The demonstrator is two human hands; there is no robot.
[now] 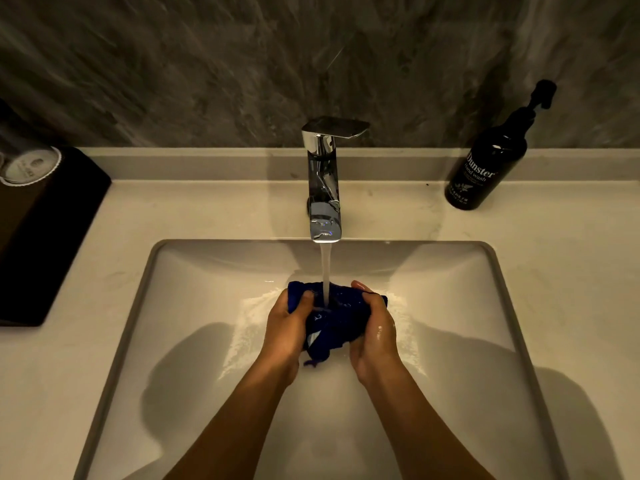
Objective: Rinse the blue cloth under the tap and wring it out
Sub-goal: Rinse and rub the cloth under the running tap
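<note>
A dark blue cloth [335, 323] is bunched up between both hands over the white sink basin [194, 306]. My left hand [285, 329] grips its left side, thumb on top. My right hand [374, 332] clasps its right side, fingers curled over the top edge. The chrome tap [323, 188] stands at the back of the basin, and its stream of water [325, 271] falls straight onto the middle of the cloth. A small tail of cloth hangs out below the hands. Water splashes on the basin around them.
A black hand wash pump bottle [488, 168] stands on the counter at the back right. A black box [45, 230] with a capped glass [29, 166] on it sits at the left. The beige counter [571, 271] surrounds the basin, with a dark marbled wall behind.
</note>
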